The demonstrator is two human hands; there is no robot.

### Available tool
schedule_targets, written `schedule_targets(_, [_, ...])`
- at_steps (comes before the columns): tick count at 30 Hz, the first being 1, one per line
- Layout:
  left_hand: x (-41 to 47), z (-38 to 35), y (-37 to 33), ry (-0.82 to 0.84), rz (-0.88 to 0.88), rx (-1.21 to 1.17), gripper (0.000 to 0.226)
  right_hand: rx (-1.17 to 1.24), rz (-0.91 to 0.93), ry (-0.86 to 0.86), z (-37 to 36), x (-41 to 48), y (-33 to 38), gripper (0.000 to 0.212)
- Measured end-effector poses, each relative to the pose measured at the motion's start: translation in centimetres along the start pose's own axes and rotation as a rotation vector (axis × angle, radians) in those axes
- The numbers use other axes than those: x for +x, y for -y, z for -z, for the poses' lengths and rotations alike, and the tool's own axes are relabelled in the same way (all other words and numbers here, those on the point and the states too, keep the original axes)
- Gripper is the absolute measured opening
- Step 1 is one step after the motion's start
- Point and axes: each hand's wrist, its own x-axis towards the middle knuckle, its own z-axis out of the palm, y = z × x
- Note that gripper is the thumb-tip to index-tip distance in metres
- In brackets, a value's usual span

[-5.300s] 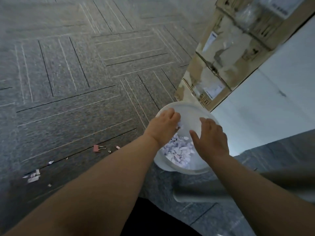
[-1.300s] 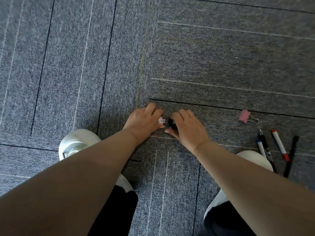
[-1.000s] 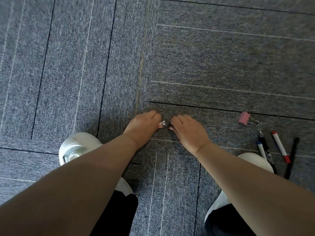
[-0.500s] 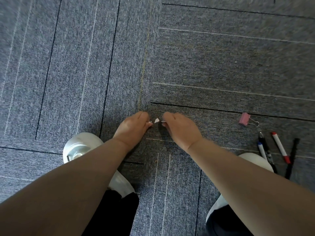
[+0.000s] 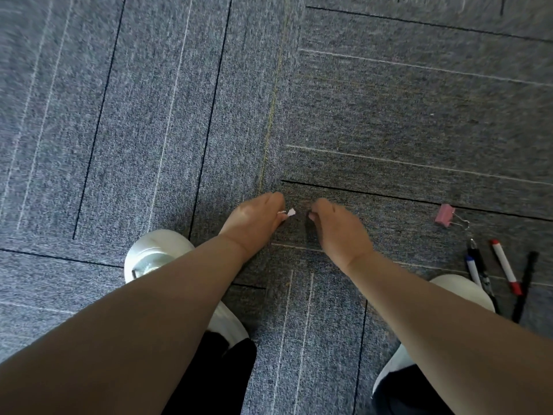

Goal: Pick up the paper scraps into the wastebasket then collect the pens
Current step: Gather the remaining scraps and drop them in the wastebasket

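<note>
Pinching a paper scrap [image 5: 291, 212] in left hand [image 5: 254, 223]; right hand [image 5: 339, 230] curled, can't tell if holding anything, over grey carpet [image 5: 389, 121].

Illumination: moderate, diffuse, brightest on carpet [image 5: 404, 121] upper right. Shadows: soft; dark patch directly under right hand [image 5: 338, 232]. Forearms [image 5: 143, 330] near lens dim, underexposed. Smear blur along top edge and left corners. Wide-angle distortion bows carpet lines. Centre sharp.

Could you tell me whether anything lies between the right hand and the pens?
Nothing visible does: only bare carpet separates the right hand from the pens. The clip lies farther out, off that line, and the right shoe sits just beside the pens.
</note>
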Motion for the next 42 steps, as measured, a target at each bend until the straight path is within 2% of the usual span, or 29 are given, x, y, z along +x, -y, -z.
schedule_targets(5, [1.0, -0.6, -1.1, 0.07, -0.033, 0.054, 0.024, 0.086, -0.078, -0.089, 0.5, -1.2, -2.4, 0.01])
schedule_targets(11, [1.1, -1.2, -1.8, 0.053, 0.018, 0.093, 0.02, 0.096, -0.051, -0.168, 1.4, -1.2, -3.5, 0.014])
schedule_targets(16, [0.8, -0.7, -2.4, 0.07, 0.057, 0.048, 0.02, 0.116, -0.069, -0.148, 2.7, -2.3, -4.0, 0.014])
schedule_targets(21, [0.9, 3.9, -5.8, 0.016, 0.051, 0.171, 0.027, 0.101, -0.123, -0.133, 7.5, -5.5, -5.2, 0.013])
schedule_targets(23, [1.6, 6.6, -8.6, -0.044, 0.039, 0.205, 0.024, 0.072, -0.156, -0.12, 10.4, -7.2, -6.4, 0.01])
schedule_targets(26, [2.1, 9.6, -14.3, -0.106, -0.061, 0.249, 0.027, 0.086, -0.239, -0.168, 15.2, -10.2, -8.5, 0.02])
schedule_targets(30, [1.4, 10.8, -24.7, -0.082, -0.235, 0.135, 0.027, 0.014, -0.256, -0.333, 22.6, -16.7, -10.8, 0.007])
schedule_targets(33, [0.0, 9.8, -33.9, -0.032, -0.384, 0.076, 0.026, 0.044, -0.318, -0.476, 27.2, -23.0, -12.8, 0.016])
schedule_targets(37, [-1.8, 6.9, -45.0, 0.018, -0.594, 0.023, 0.026, 0.036, -0.488, -0.64, 30.1, -31.8, -16.8, 0.017])
schedule_targets(42, [-3.6, 2.6, -54.8, 0.124, -0.754, 0.178, 0.023, 0.004, -0.696, -0.773, 29.5, -40.6, -20.9, 0.018])
